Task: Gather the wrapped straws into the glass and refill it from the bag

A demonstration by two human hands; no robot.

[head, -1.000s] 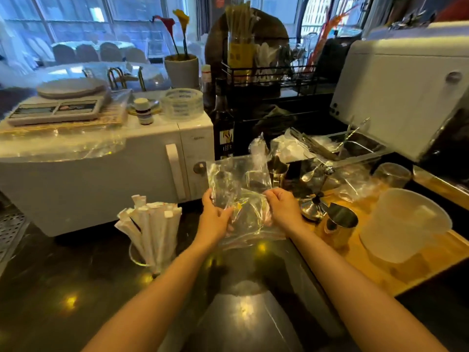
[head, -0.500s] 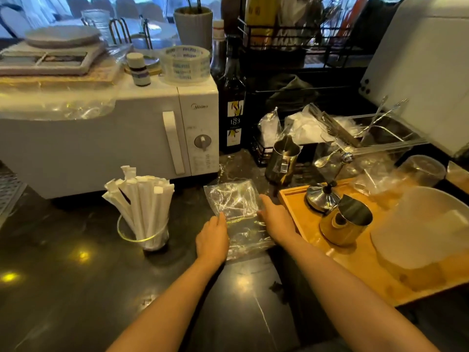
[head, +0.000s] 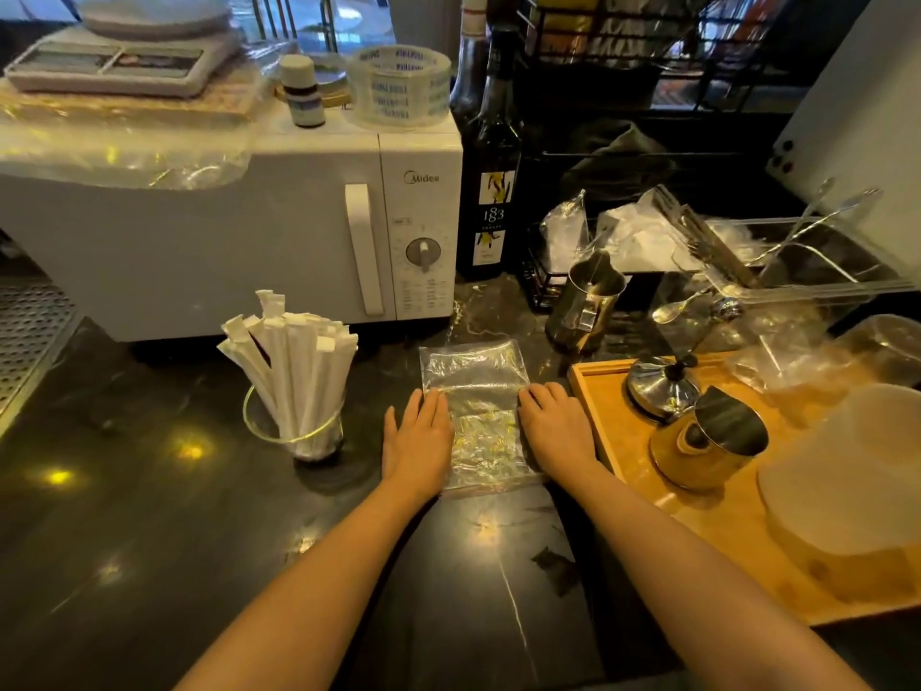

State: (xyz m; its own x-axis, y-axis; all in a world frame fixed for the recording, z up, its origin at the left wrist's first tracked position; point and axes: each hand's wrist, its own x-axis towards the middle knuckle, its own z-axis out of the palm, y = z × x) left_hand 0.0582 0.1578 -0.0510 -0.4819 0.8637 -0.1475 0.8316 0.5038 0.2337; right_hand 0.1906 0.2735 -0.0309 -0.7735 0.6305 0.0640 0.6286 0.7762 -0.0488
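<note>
While the dark counter (head: 149, 516) has lots of bare room on the left and near the person, the right side is packed. A wooden tray (head: 707, 531) sits just beside the right hand (head: 555, 428), and its edge runs along that wrist. On the tray are a shiny jug (head: 707, 441), a metal lid (head: 663, 386) and a big white tub (head: 847, 471). Another steel jug (head: 588, 304) stands on the counter behind the tray. A white microwave (head: 239, 231) blocks the back left, with a dark bottle (head: 491, 192) next to it.

The bag (head: 473, 396) is clear and looks flat. It lies on the counter between the two hands, in front of the microwave. The glass (head: 294, 426) stands to the left of the left hand (head: 418, 436), near but not touching. It is full of straws (head: 294, 361) in white paper that fan out at the top.

Both arms reach straight forward, bare, side by side. Both hands lie palm down with fingers stretched out flat. The left hand presses on the left edge of the bag. The right hand presses on the right edge. Neither hand is curled around anything.
</note>
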